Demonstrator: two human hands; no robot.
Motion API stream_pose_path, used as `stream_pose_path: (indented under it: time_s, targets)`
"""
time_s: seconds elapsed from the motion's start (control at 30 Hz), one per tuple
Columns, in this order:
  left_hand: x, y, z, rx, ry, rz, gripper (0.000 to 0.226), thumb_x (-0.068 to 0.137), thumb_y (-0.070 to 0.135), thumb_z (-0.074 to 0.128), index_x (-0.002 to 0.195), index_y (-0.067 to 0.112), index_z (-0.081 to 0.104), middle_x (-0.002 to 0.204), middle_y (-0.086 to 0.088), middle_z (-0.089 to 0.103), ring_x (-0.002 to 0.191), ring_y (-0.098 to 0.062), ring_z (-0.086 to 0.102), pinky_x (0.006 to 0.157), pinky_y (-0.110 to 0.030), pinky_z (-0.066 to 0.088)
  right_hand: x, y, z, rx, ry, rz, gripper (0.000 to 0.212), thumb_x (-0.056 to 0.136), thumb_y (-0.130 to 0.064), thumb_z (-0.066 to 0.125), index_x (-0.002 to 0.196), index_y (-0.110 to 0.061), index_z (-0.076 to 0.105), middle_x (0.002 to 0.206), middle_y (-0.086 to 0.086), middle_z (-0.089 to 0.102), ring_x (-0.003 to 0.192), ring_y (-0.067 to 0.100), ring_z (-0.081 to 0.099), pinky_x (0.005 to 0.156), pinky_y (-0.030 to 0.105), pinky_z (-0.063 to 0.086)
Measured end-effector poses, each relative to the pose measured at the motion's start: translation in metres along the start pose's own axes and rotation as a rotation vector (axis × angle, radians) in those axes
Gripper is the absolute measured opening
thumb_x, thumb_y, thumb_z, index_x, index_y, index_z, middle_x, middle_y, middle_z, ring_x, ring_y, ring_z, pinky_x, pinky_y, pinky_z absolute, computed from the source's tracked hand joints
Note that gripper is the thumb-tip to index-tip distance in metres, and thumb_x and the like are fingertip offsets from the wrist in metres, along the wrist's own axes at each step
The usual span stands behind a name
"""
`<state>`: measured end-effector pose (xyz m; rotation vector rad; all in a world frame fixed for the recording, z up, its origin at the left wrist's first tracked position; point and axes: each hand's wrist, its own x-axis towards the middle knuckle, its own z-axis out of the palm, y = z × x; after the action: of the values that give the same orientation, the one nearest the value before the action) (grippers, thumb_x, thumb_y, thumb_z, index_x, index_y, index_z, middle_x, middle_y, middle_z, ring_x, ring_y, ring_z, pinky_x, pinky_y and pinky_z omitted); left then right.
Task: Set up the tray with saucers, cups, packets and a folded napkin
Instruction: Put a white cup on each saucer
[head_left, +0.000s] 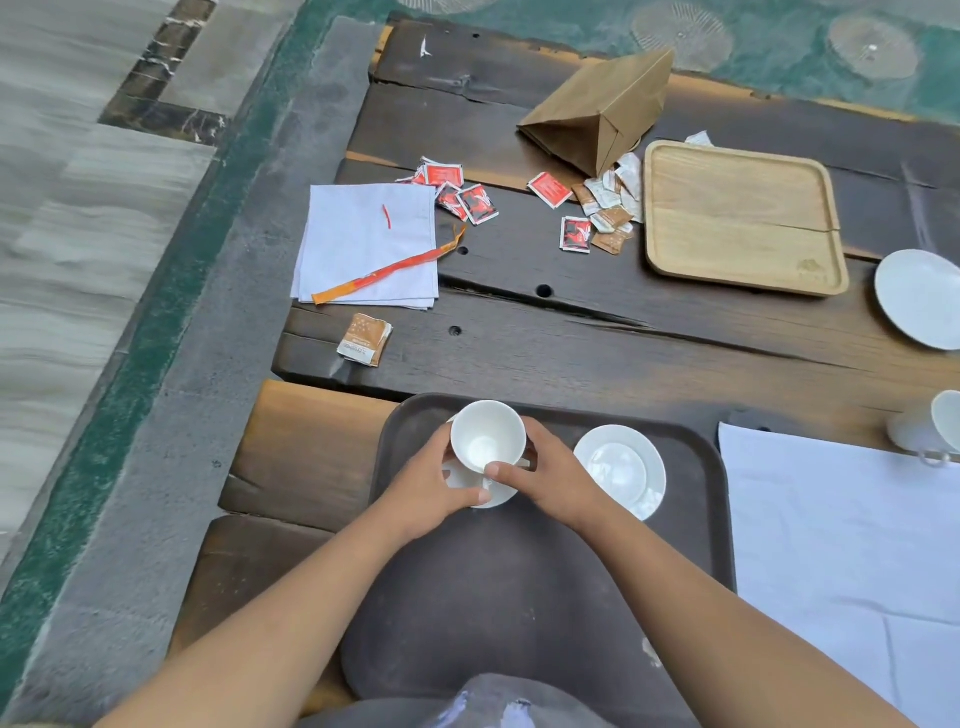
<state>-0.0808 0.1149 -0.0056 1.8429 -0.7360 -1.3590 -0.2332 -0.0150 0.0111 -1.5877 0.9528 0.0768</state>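
White cup (487, 436) at far-left corner of the dark tray (396, 431), over a saucer (500, 496); left hand (434, 480) and right hand (553, 480) both curled round its sides, right thumb pressed on the near wall.

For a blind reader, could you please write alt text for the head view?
The left hand and right hand hold a cup and its saucer on a dark tray, beside a second saucer. Packets, a folded napkin, a paper bag and a wooden tray lie on the table.

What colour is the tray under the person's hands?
Dark brown, plain and matte: the tray shows best in the head view.
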Motion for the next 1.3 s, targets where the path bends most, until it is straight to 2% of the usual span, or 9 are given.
stream_pose_path:
  time_s: [0.4, 0.6, 0.7, 0.77, 0.83, 1.0, 1.1, 1.2, 1.3]
  targets:
    - [-0.005, -0.008, 0.000, 0.088, 0.003, 0.017, 0.087, 0.067, 0.032, 0.083, 0.127, 0.067, 0.032, 0.120, 0.043, 0.053, 0.114, 0.016, 0.052, 0.090, -0.013, 0.041, -0.006, 0.008, 0.012, 0.008, 0.009, -0.027, 0.068, 0.080, -0.041, 0.080, 0.139, -0.039, 0.048, 0.130, -0.018, 0.062, 0.122, 0.006, 0.059, 0.108, 0.039, 0.048]
    - [-0.006, -0.010, 0.003, 0.068, 0.012, 0.015, 0.089, 0.067, 0.033, 0.082, 0.138, 0.054, 0.034, 0.123, 0.037, 0.055, 0.119, 0.010, 0.052, 0.098, -0.021, 0.044, -0.007, 0.006, 0.011, -0.009, 0.018, -0.033, 0.061, 0.080, -0.040, 0.080, 0.135, -0.040, 0.052, 0.128, -0.019, 0.064, 0.121, 0.002, 0.059, 0.108, 0.036, 0.047]
    - [-0.009, -0.009, 0.002, 0.091, 0.029, 0.028, 0.090, 0.069, 0.034, 0.083, 0.142, 0.050, 0.032, 0.130, 0.031, 0.054, 0.124, 0.005, 0.050, 0.102, -0.024, 0.044, -0.012, 0.006, 0.014, -0.035, 0.063, -0.036, 0.052, 0.081, -0.042, 0.078, 0.124, -0.051, 0.052, 0.124, -0.025, 0.064, 0.117, -0.007, 0.058, 0.103, 0.027, 0.047]
    - [-0.012, -0.009, 0.000, 0.071, 0.050, 0.025, 0.091, 0.071, 0.029, 0.084, 0.145, 0.044, 0.032, 0.136, 0.024, 0.053, 0.129, 0.001, 0.049, 0.109, -0.030, 0.043, -0.019, 0.008, 0.015, -0.051, 0.081, -0.039, 0.052, 0.082, -0.043, 0.077, 0.123, -0.055, 0.048, 0.121, -0.031, 0.063, 0.115, -0.012, 0.056, 0.096, 0.017, 0.045]
    - [-0.017, -0.010, -0.002, 0.045, 0.074, 0.017, 0.092, 0.073, 0.024, 0.085, 0.148, 0.036, 0.033, 0.141, 0.018, 0.052, 0.133, 0.000, 0.047, 0.113, -0.033, 0.040, -0.026, 0.010, 0.015, -0.071, 0.094, -0.046, 0.052, 0.081, -0.045, 0.076, 0.121, -0.056, 0.047, 0.119, -0.033, 0.061, 0.114, -0.013, 0.056, 0.092, 0.013, 0.044]
    - [-0.036, -0.013, -0.002, 0.133, 0.133, 0.003, 0.081, 0.079, 0.020, 0.082, 0.147, 0.027, 0.039, 0.139, 0.015, 0.050, 0.131, -0.001, 0.046, 0.111, -0.028, 0.039, -0.042, 0.018, 0.012, -0.163, 0.118, -0.023, 0.070, 0.083, -0.040, 0.075, 0.144, -0.025, 0.044, 0.126, -0.016, 0.055, 0.118, 0.010, 0.057, 0.099, 0.027, 0.045]
    - [-0.048, -0.010, 0.001, 0.204, 0.131, -0.010, 0.076, 0.081, 0.032, 0.079, 0.146, 0.027, 0.040, 0.145, 0.009, 0.050, 0.126, -0.002, 0.046, 0.109, -0.030, 0.040, -0.053, 0.019, 0.011, -0.284, 0.117, -0.054, 0.062, 0.085, -0.037, 0.073, 0.140, -0.024, 0.047, 0.122, -0.013, 0.058, 0.115, 0.014, 0.058, 0.094, 0.027, 0.045]
    - [-0.062, -0.005, 0.005, 0.305, 0.127, -0.003, 0.074, 0.082, 0.045, 0.074, 0.146, 0.026, 0.041, 0.147, 0.009, 0.049, 0.129, -0.007, 0.048, 0.108, -0.030, 0.040, -0.063, 0.020, 0.009, -0.413, 0.091, -0.065, 0.066, 0.087, -0.038, 0.069, 0.145, -0.019, 0.043, 0.138, -0.003, 0.057, 0.126, 0.019, 0.055, 0.103, 0.034, 0.046]
    - [-0.075, -0.002, 0.010, 0.485, 0.101, -0.002, 0.078, 0.085, 0.048, 0.070, 0.150, 0.022, 0.036, 0.153, 0.005, 0.043, 0.141, -0.014, 0.041, 0.114, -0.033, 0.037, -0.075, 0.020, 0.007, -0.566, 0.044, -0.048, 0.072, 0.091, -0.041, 0.064, 0.151, -0.015, 0.034, 0.148, 0.005, 0.048, 0.132, 0.022, 0.050, 0.107, 0.035, 0.042]
